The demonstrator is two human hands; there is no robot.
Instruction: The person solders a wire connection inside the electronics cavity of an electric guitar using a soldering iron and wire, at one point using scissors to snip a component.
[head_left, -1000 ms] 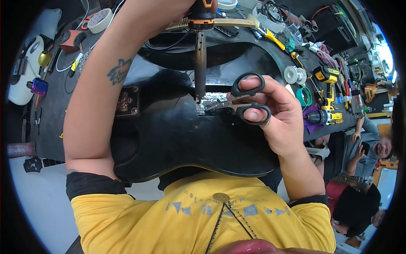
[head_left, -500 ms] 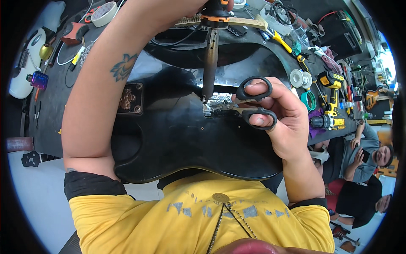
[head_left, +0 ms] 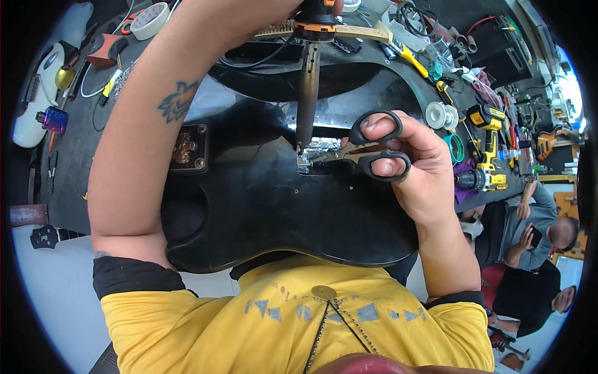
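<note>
A black guitar body (head_left: 268,206) lies face down on the bench in front of me. My right hand (head_left: 417,165) grips black-handled scissors (head_left: 367,149), their blades pointing left into a foil-lined cavity (head_left: 321,149) in the body. My left hand (head_left: 311,6) is at the top edge, mostly out of frame, holding a soldering iron (head_left: 307,87) with an orange collar. The iron's tip reaches down to the cavity's left corner, beside the scissor tips. A small rectangular jack plate (head_left: 187,148) sits on the body under my left forearm.
The dark bench (head_left: 81,143) carries a roll of tape (head_left: 149,19), a white guitar body (head_left: 31,100), solder spools (head_left: 442,115), yellow power drills (head_left: 486,121), screwdrivers and cables. Two people (head_left: 536,230) sit at the lower right beyond the bench edge.
The view has shifted slightly. The iron's tip and the scissor tips stay together at the cavity corner; both hands keep their grips.
</note>
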